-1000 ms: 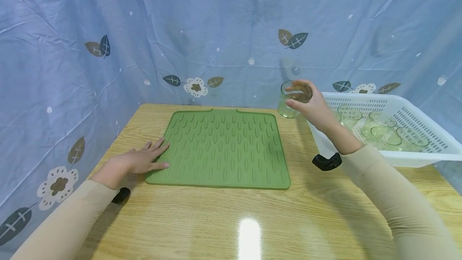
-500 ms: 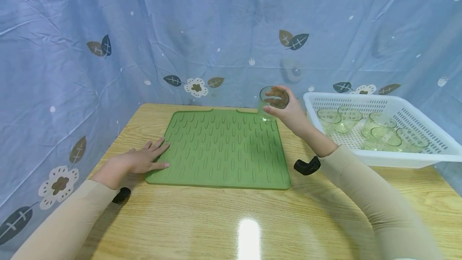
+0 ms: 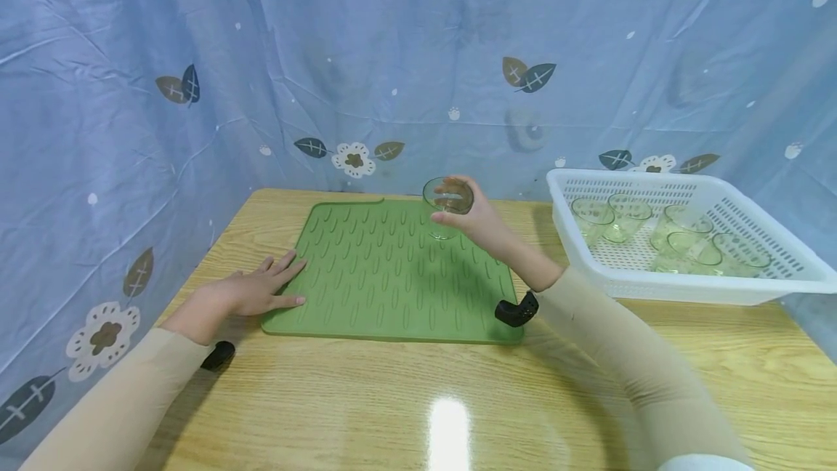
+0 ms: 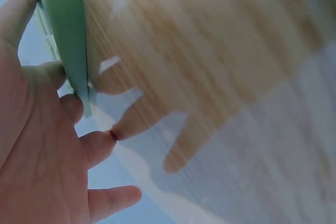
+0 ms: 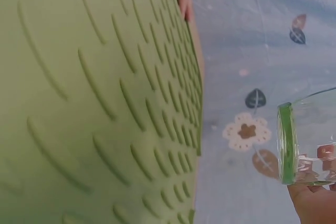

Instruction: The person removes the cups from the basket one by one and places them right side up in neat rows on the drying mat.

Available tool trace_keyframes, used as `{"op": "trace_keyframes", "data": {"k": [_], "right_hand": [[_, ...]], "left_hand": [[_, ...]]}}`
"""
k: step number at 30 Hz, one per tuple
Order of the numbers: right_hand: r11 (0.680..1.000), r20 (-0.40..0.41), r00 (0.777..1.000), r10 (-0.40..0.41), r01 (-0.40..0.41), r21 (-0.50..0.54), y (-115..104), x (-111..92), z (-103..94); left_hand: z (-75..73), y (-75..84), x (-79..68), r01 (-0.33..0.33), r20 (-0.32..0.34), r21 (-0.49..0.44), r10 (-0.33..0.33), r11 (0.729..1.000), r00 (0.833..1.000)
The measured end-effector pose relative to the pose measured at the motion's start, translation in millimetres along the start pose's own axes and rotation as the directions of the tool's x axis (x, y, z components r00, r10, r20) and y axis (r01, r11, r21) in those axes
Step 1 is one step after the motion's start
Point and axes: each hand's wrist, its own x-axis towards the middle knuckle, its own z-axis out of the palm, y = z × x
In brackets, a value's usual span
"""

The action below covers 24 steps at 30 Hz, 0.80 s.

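A clear, faintly green drinking glass (image 3: pixel 443 232) is in my right hand (image 3: pixel 482 222), thumb on the near side and fingers round the far side. It is held above the far right part of a green ridged mat (image 3: pixel 379 275), open rim up. In the right wrist view the thick base of the glass (image 5: pixel 310 129) stands apart from the mat (image 5: pixel 100 108). My left hand (image 3: pixel 251 293) lies at the mat's left edge with fingers spread. In the left wrist view, some left fingers (image 4: pixel 47 145) touch the mat's edge (image 4: pixel 63 24).
At the right, a white perforated plastic basket (image 3: pixel 686 288) holds several similar glasses (image 3: pixel 683 220). A blue patterned curtain (image 3: pixel 392 57) hangs behind and to the left of the wooden table (image 3: pixel 340 398). Both wrists wear a black device.
My right hand has carried the glass leftward, away from beside the basket, and a little nearer to me, to a place over the mat. My left hand has stayed in place.
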Motion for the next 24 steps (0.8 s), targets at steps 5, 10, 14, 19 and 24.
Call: {"op": "trace_keyframes", "data": {"k": [5,10,14,19,24], "right_hand": [[1.0,0.019,1.0,-0.002,0.002,0.003,3,6,15.1],[0.999,0.047,0.999,0.001,-0.003,0.04,8,12,30.3],[0.999,0.072,0.997,-0.003,-0.001,0.05,12,15,42.8],[0.999,0.077,0.997,0.005,-0.009,0.051,15,19,57.7],[0.997,0.068,0.998,0.014,-0.019,0.069,18,25,70.7]], "left_hand": [[0.1,-0.4,-0.3,0.002,0.001,0.001,-0.002,1.0,1.0],[0.8,-0.7,0.3,0.01,-0.001,0.01,-0.01,1.0,1.0],[1.0,-0.7,0.9,0.016,0.006,0.008,-0.016,1.0,1.0],[0.8,-0.8,0.6,0.017,0.009,0.007,-0.017,1.0,1.0],[-0.3,0.1,0.1,0.013,0.007,0.007,-0.013,1.0,1.0]]}}
